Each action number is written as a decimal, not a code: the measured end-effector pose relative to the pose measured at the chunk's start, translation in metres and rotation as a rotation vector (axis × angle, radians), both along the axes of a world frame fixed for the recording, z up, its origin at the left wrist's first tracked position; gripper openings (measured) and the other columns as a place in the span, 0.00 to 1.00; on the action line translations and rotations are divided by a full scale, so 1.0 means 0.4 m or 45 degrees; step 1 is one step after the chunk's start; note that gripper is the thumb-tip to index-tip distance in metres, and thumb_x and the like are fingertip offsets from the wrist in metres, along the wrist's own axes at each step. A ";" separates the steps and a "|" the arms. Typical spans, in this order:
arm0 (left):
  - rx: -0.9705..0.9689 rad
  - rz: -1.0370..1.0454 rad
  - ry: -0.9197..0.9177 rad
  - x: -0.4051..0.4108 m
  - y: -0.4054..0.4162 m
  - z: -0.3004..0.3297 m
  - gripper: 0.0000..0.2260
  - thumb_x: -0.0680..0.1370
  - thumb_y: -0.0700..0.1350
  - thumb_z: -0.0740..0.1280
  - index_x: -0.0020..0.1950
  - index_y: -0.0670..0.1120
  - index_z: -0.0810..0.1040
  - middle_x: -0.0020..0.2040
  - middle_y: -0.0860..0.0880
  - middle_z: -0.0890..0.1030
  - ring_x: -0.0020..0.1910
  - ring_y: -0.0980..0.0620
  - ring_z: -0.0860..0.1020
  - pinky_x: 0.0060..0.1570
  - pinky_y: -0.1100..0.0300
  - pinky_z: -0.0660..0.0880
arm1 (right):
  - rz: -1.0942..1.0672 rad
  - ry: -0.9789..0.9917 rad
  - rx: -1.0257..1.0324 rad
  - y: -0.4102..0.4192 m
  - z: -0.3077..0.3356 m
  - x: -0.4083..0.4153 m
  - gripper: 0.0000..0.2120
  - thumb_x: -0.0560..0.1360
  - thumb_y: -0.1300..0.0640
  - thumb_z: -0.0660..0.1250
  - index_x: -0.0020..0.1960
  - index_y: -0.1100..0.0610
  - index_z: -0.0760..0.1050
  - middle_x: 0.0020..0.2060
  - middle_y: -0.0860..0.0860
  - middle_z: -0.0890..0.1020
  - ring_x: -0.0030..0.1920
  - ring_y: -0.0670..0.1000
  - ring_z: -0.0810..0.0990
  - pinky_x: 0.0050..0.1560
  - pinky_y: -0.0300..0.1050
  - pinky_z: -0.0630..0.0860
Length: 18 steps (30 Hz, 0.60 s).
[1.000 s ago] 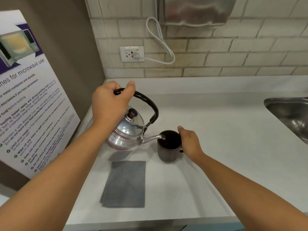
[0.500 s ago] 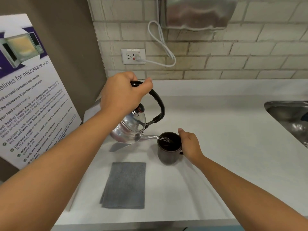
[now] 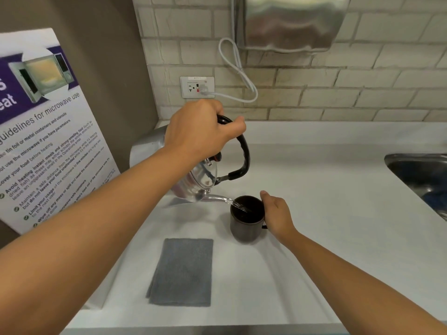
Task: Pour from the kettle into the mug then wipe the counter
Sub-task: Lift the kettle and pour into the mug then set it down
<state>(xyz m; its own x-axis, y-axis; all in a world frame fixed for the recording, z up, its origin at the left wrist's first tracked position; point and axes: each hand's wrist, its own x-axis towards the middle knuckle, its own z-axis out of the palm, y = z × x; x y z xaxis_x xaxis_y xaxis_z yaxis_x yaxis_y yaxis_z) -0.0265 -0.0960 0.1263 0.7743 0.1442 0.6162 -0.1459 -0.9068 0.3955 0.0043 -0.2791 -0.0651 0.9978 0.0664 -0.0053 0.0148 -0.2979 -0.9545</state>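
While left hand (image 3: 198, 131) fingers grip one kettle (image 3: 196, 182), right hand (image 3: 278, 215) fingers clasp one mug (image 3: 244, 226)

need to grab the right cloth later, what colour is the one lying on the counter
Grey, plain with no pattern: the cloth lies flat, seen clearly in the head view.

Wall outlet (image 3: 197, 87) set low in the pale brick wall (image 3: 338, 93), white cord (image 3: 235, 68) plugged into it and looping up. Up and right of the outlet, a shiny metal dispenser (image 3: 290, 22), possibly for paper towels. Far left of the outlet, a leaning microwave-guidelines poster (image 3: 46, 131). Well right of and below the outlet, a steel sink (image 3: 420, 175) with something blue inside, unclear.
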 end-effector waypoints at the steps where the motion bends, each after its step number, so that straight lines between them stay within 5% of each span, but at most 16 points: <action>1: 0.020 -0.004 -0.004 0.002 -0.003 0.002 0.21 0.70 0.63 0.65 0.28 0.49 0.67 0.19 0.54 0.67 0.20 0.56 0.67 0.23 0.62 0.59 | 0.000 -0.002 0.002 0.000 0.000 -0.001 0.25 0.81 0.52 0.57 0.26 0.52 0.54 0.17 0.43 0.60 0.18 0.43 0.61 0.21 0.31 0.61; 12: 0.199 -0.030 -0.003 0.019 -0.034 0.024 0.21 0.70 0.63 0.64 0.32 0.45 0.75 0.24 0.49 0.75 0.25 0.50 0.74 0.23 0.62 0.66 | -0.023 -0.003 -0.023 0.001 -0.006 0.003 0.25 0.80 0.52 0.57 0.26 0.53 0.55 0.19 0.44 0.61 0.20 0.43 0.61 0.22 0.33 0.61; 18: 0.229 -0.056 -0.038 0.023 -0.042 0.022 0.22 0.70 0.63 0.64 0.29 0.45 0.70 0.21 0.52 0.69 0.23 0.51 0.71 0.22 0.62 0.62 | -0.028 -0.005 -0.019 0.001 -0.006 0.003 0.25 0.80 0.52 0.57 0.26 0.53 0.55 0.19 0.44 0.61 0.20 0.43 0.61 0.22 0.32 0.61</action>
